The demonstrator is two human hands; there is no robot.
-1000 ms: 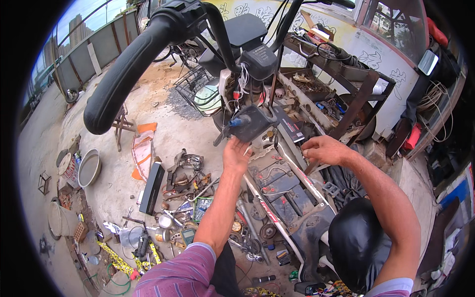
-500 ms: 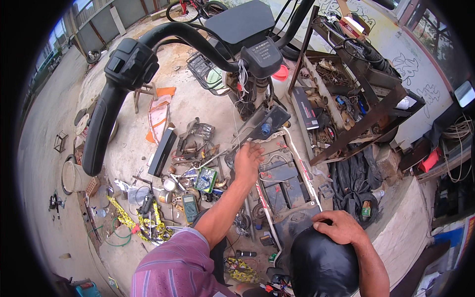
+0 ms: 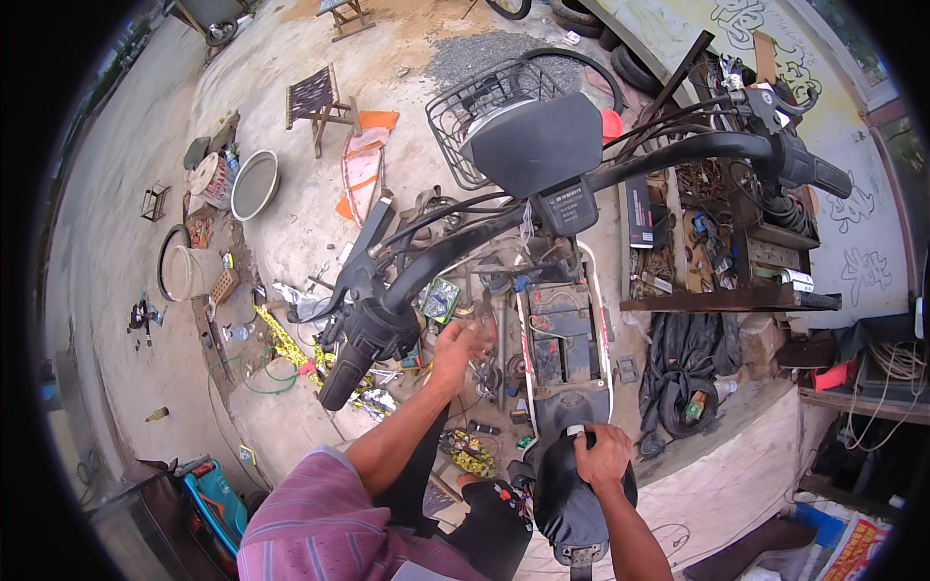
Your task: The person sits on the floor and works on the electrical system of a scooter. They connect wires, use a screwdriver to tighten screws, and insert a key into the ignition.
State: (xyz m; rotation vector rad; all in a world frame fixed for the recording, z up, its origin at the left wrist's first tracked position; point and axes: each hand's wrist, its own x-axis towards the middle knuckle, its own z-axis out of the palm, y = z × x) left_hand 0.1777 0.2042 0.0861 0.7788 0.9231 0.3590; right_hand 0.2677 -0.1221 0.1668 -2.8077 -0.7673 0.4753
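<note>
My left hand (image 3: pixel 455 349) is open in mid-air, fingers apart, just right of the left handlebar grip (image 3: pixel 349 368) of an electric scooter. My right hand (image 3: pixel 603 453) grips the front of the black seat (image 3: pixel 573 513) at the lower centre, its fingers curved over the top. Between and beyond my hands lies the uncovered floor frame (image 3: pixel 562 329), with dark blocks and wires inside white rails. The handlebar display housing (image 3: pixel 533 145) and a wire basket (image 3: pixel 460 111) are above it.
Scattered tools, including a green case (image 3: pixel 441 298), lie on the concrete left of the scooter. A metal rack (image 3: pixel 736 300) of parts and a black plastic heap (image 3: pixel 678 378) are at right. A basin (image 3: pixel 255 186), folding stool (image 3: pixel 320 107) and yellow patterned strips (image 3: pixel 286 344) are at left.
My view has shifted over the handlebars. My left hand has left the dark plastic piece below the display. My right hand has come down from beside the frame onto the seat.
</note>
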